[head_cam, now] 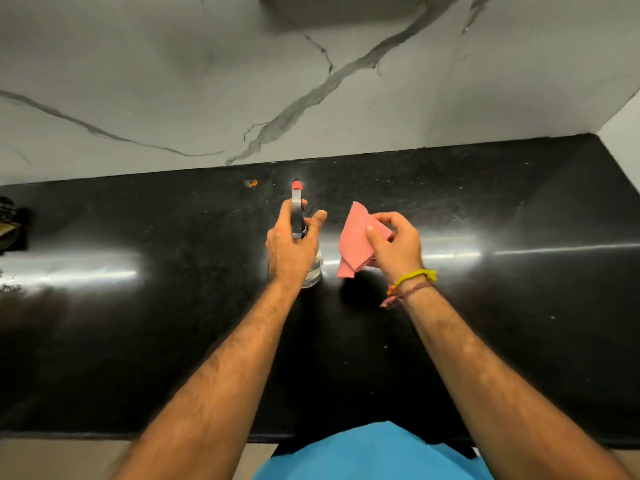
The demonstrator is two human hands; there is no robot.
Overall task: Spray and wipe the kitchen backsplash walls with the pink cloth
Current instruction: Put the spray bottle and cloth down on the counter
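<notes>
The left fingers (297, 206) are wrapped around the neck of a spray bottle (298, 233), the thumb lifted free on the side toward the cloth. The left hand (289, 249) holds the bottle upright over a black counter (502, 306), its red nozzle (296, 185) aimed at the wall. Whether a finger rests on the trigger cannot be told.

Just beside the bottle, the right fingers (382, 221) pinch a pink cloth (355, 242), thumb pressed on its upper face. The right hand (398, 242) holds it folded and loose above the counter, its lower corner drooping. Thread bracelets (414, 282) circle that wrist.

Beyond the bottle rises the backsplash (311, 98), pale marble with grey veins, meeting a side wall (623, 126) past the cloth. A small orange scrap (251, 183) lies on the counter near the nozzle.

The bottle looks clear, rigid and light, likely slick if wet; the neck grip under the trigger head seems the sure hold. The cloth is soft and limp, and will probably wipe best flattened under the palm rather than pinched. No wet patch shows on the wall, so spraying seems the step in hand.
</notes>
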